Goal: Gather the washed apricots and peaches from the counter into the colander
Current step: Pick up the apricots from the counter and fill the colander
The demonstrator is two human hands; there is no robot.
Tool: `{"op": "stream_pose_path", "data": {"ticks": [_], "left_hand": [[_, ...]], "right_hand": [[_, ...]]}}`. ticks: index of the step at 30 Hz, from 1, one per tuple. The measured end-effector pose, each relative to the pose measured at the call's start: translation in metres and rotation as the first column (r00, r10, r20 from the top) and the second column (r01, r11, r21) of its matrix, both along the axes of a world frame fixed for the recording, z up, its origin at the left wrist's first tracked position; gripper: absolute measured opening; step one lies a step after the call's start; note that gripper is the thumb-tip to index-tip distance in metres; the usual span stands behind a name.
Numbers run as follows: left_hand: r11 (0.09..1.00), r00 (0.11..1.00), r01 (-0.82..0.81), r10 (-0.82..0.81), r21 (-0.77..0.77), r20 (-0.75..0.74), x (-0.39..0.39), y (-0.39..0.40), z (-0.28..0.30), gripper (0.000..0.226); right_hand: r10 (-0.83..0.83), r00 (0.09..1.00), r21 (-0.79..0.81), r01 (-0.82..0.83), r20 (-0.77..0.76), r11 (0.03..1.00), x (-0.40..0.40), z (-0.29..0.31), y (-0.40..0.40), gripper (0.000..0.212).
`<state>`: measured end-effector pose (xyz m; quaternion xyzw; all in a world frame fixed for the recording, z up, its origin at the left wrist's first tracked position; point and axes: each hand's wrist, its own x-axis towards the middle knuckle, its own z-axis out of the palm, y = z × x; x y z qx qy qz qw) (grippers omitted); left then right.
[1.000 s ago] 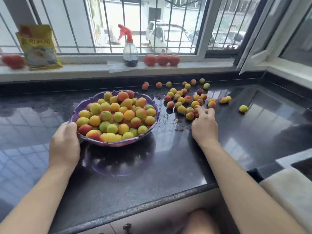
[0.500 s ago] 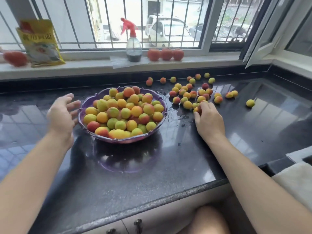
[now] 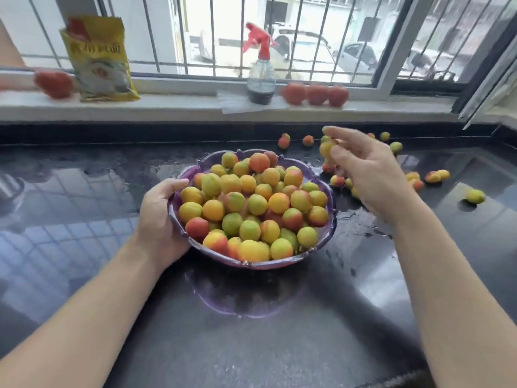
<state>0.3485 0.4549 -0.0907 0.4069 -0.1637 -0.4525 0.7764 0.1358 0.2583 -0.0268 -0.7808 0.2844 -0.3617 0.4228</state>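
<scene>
Right hand (image 3: 363, 169) now lifted, pinching apricots (image 3: 326, 148); left hand (image 3: 161, 219) has come to grip colander (image 3: 331, 228) rim

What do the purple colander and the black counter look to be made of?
Colander: likely plastic, translucent purple, with a thin scalloped rim that glints. Counter: probably polished stone, black and finely speckled; its glossy face mirrors the window bars and carries water droplets.

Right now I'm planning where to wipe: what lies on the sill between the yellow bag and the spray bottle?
In the head view, the sill between the yellow bag and the spray bottle is bare, apart from the sheet's edge under the bottle.
</scene>
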Motion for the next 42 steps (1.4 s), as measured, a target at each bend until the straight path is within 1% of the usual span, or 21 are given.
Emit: {"op": "stream_pose_path", "data": {"ticks": [2, 4, 7, 12, 15, 19, 23, 27, 29, 31, 32, 34, 36, 38, 39, 40, 41, 42], "left_hand": [[1.0, 1.0, 0.022, -0.022, 0.003, -0.002, 0.003, -0.001, -0.004, 0.059], [1.0, 1.0, 0.028, -0.028, 0.013, -0.014, 0.006, -0.001, -0.008, 0.058], [0.999, 0.999, 0.042, -0.041, 0.016, -0.026, 0.008, 0.0, -0.009, 0.056], [0.999, 0.999, 0.017, -0.016, 0.027, -0.032, 0.009, -0.001, -0.011, 0.053], [1.0, 1.0, 0.004, -0.003, 0.028, -0.028, 0.008, -0.001, -0.011, 0.052], [1.0, 1.0, 0.011, -0.01, 0.028, -0.023, 0.008, -0.001, -0.011, 0.054], [0.999, 1.0, 0.025, -0.024, 0.03, -0.015, 0.007, 0.0, -0.012, 0.056], [0.999, 1.0, 0.023, -0.022, 0.03, -0.008, 0.008, -0.001, -0.01, 0.056], [0.999, 1.0, 0.016, -0.015, 0.043, -0.003, 0.007, -0.001, -0.011, 0.055], [0.998, 1.0, 0.011, -0.011, 0.057, 0.003, 0.007, 0.0, -0.011, 0.053], [0.998, 1.0, 0.008, -0.009, 0.065, 0.006, 0.008, 0.001, -0.011, 0.052], [0.997, 1.0, 0.015, -0.016, 0.082, 0.012, 0.008, 0.002, -0.01, 0.052], [0.996, 1.0, 0.023, -0.025, 0.087, 0.012, 0.007, 0.003, -0.008, 0.053], [0.996, 0.999, 0.03, -0.031, 0.088, 0.015, 0.006, 0.005, -0.006, 0.054], [0.996, 0.999, 0.029, -0.031, 0.086, 0.021, 0.005, 0.006, -0.006, 0.054], [0.996, 0.999, 0.023, -0.025, 0.083, 0.021, 0.004, 0.006, -0.005, 0.054], [0.997, 1.0, 0.019, -0.02, 0.074, 0.015, 0.003, 0.006, -0.005, 0.054], [0.998, 1.0, 0.012, -0.013, 0.065, 0.01, 0.002, 0.006, -0.005, 0.055]], "right_hand": [[0.114, 0.992, -0.011, -0.115, -0.045, 0.993, 0.02, 0.012, 0.013, 0.029], [0.133, 0.986, -0.086, -0.142, -0.1, 0.986, 0.028, 0.007, 0.022, 0.025], [0.158, 0.956, -0.184, -0.207, -0.246, 0.961, 0.027, -0.008, 0.027, 0.024], [0.192, 0.929, -0.18, -0.257, -0.318, 0.949, 0.027, -0.015, 0.027, 0.029], [0.188, 0.908, -0.191, -0.274, -0.375, 0.943, 0.032, -0.015, 0.028, 0.028], [0.177, 0.917, -0.232, -0.27, -0.357, 0.934, 0.035, -0.02, 0.029, 0.028], [0.149, 0.929, -0.321, -0.264, -0.34, 0.91, 0.034, -0.021, 0.028, 0.028], [0.109, 0.946, -0.361, -0.221, -0.307, 0.906, 0.034, -0.024, 0.028, 0.029], [0.081, 0.966, -0.372, -0.171, -0.245, 0.912, 0.033, -0.024, 0.03, 0.027], [0.029, 0.994, -0.332, -0.062, -0.101, 0.941, 0.031, -0.024, 0.026, 0.02], [-0.026, 0.999, -0.309, 0.017, -0.023, 0.951, 0.029, -0.026, 0.021, 0.017], [-0.193, 0.979, -0.279, 0.205, 0.073, 0.938, 0.026, -0.034, 0.005, 0.016], [-0.4, 0.912, -0.253, 0.409, 0.089, 0.877, 0.017, -0.044, -0.015, 0.019], [-0.61, 0.791, -0.259, 0.598, 0.041, 0.758, -0.002, -0.056, -0.034, 0.026], [-0.697, 0.717, -0.274, 0.665, -0.026, 0.695, -0.014, -0.061, -0.042, 0.03], [-0.759, 0.641, -0.284, 0.71, -0.116, 0.644, -0.027, -0.066, -0.048, 0.035], [-0.791, 0.575, -0.279, 0.74, -0.21, 0.612, -0.04, -0.07, -0.052, 0.041], [-0.797, 0.528, -0.265, 0.756, -0.294, 0.599, -0.05, -0.075, -0.055, 0.047]]}}
